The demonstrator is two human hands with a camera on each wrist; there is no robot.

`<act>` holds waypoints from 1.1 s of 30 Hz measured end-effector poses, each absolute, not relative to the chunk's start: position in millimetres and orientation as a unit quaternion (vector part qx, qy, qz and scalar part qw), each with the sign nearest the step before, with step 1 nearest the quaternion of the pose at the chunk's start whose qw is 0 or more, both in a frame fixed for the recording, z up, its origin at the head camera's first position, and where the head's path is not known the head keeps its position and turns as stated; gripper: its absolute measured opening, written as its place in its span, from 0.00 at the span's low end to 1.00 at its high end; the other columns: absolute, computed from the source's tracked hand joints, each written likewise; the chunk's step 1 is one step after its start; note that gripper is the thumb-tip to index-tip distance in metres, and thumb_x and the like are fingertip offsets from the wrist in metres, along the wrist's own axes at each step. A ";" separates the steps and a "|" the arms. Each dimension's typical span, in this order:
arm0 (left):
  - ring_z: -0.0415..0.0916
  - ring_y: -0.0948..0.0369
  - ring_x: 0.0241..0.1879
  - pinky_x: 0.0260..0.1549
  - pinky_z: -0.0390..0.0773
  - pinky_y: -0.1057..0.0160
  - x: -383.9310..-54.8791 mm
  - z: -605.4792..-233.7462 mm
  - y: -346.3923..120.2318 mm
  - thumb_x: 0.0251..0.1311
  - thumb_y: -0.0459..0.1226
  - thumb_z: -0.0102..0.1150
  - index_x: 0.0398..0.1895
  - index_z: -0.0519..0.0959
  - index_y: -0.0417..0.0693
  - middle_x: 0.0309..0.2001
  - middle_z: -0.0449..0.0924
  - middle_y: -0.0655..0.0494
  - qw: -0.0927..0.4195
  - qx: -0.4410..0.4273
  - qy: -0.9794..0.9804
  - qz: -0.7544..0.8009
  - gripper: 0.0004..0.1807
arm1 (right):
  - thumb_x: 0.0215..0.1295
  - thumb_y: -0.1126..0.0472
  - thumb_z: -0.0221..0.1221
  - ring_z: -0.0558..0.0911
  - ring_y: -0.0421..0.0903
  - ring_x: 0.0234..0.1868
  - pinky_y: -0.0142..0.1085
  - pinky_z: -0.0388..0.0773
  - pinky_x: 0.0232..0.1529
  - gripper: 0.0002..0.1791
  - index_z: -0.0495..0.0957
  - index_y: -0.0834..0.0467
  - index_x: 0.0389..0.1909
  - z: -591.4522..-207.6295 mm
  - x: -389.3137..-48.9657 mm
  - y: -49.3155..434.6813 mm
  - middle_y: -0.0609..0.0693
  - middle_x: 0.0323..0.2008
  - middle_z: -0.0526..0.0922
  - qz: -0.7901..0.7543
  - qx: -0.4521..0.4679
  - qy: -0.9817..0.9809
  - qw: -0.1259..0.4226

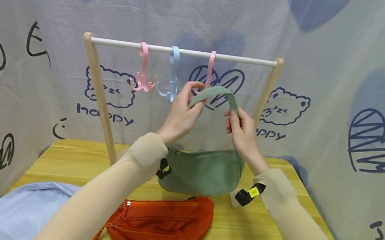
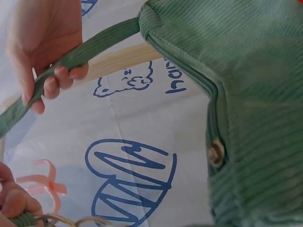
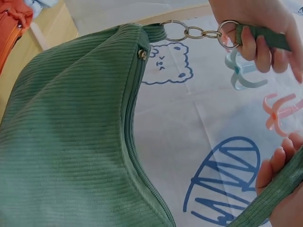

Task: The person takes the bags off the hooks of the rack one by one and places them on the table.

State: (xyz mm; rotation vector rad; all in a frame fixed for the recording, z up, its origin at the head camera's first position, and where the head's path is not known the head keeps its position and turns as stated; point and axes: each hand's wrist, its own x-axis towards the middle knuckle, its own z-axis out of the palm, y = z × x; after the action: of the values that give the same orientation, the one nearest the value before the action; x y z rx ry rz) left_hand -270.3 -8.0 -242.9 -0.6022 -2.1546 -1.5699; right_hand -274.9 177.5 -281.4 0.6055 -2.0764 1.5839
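A green corduroy shoulder bag [image 1: 203, 173] hangs by its strap [image 1: 219, 90] from both hands, above the table. My left hand [image 1: 184, 110] pinches the strap near the metal rings [image 3: 194, 32] at one end. My right hand [image 1: 244, 134] holds the strap farther along, thumb on top and fingers curled under it. Between the hands the strap arches up just in front of the right-hand pink hook [image 1: 210, 69], whose lower prongs are partly hidden. Whether the strap touches that hook I cannot tell. The bag's zipper [image 2: 213, 104] runs along its top edge.
A wooden rack with a white rail [image 1: 114, 43] also carries another pink hook [image 1: 143, 73] and a blue hook [image 1: 173, 75]. On the yellow wooden table [image 1: 253, 237] lie a red-orange bag [image 1: 165, 226] and a light blue bag [image 1: 28, 207]. Printed cloth [image 1: 330, 95] surrounds the table.
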 end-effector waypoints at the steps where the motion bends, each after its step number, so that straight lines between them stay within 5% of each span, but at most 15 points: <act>1: 0.63 0.61 0.22 0.26 0.65 0.65 -270.3 -243.9 -9.0 0.69 0.36 0.54 0.57 0.75 0.47 0.23 0.69 0.58 0.203 -0.223 -0.770 -0.563 0.15 | 0.80 0.65 0.43 0.73 0.35 0.23 0.27 0.75 0.30 0.15 0.76 0.71 0.40 -283.1 -274.0 179.0 0.49 0.23 0.74 0.575 0.222 -0.754 0.226; 7: 0.64 0.64 0.24 0.27 0.67 0.68 -267.6 -246.0 -13.1 0.63 0.36 0.64 0.47 0.81 0.43 0.23 0.69 0.60 0.178 -0.291 -0.751 -0.566 0.12 | 0.80 0.65 0.44 0.73 0.35 0.24 0.25 0.75 0.31 0.16 0.76 0.72 0.41 -292.8 -267.3 188.9 0.50 0.24 0.74 0.566 0.232 -0.759 0.225; 12: 0.62 0.63 0.24 0.28 0.66 0.68 -262.8 -246.7 -12.2 0.61 0.39 0.69 0.38 0.80 0.44 0.23 0.67 0.59 0.176 -0.334 -0.742 -0.553 0.09 | 0.81 0.64 0.43 0.75 0.36 0.27 0.27 0.78 0.35 0.16 0.76 0.70 0.42 -302.9 -261.6 193.7 0.60 0.27 0.76 0.559 0.229 -0.769 0.209; 22: 0.62 0.62 0.25 0.31 0.65 0.67 -254.3 -248.0 -6.4 0.71 0.39 0.57 0.36 0.86 0.42 0.24 0.76 0.55 0.206 -0.369 -0.743 -0.520 0.11 | 0.79 0.65 0.46 0.78 0.38 0.33 0.27 0.78 0.40 0.12 0.77 0.67 0.43 -331.2 -247.9 209.4 0.62 0.31 0.80 0.507 0.262 -0.794 0.211; 26: 0.65 0.63 0.27 0.32 0.67 0.68 -251.9 -250.3 -8.4 0.72 0.37 0.55 0.35 0.85 0.41 0.28 0.82 0.51 0.210 -0.381 -0.734 -0.521 0.12 | 0.75 0.66 0.53 0.79 0.38 0.35 0.30 0.77 0.39 0.06 0.78 0.63 0.42 -344.9 -245.4 219.5 0.58 0.33 0.84 0.450 0.268 -0.824 0.216; 33: 0.63 0.64 0.25 0.28 0.64 0.69 -249.0 -254.4 -11.5 0.72 0.35 0.54 0.33 0.84 0.40 0.24 0.77 0.52 0.218 -0.394 -0.728 -0.517 0.12 | 0.72 0.61 0.60 0.84 0.49 0.42 0.43 0.80 0.47 0.08 0.81 0.61 0.45 -368.5 -246.5 240.7 0.55 0.39 0.87 0.391 0.229 -0.877 0.159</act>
State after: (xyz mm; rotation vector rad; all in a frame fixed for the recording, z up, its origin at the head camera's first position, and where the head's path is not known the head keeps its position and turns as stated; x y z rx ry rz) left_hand -249.0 -11.5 -254.4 -1.0921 -2.0152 -1.4320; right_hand -246.5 240.7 -368.5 0.6546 -2.5064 1.1177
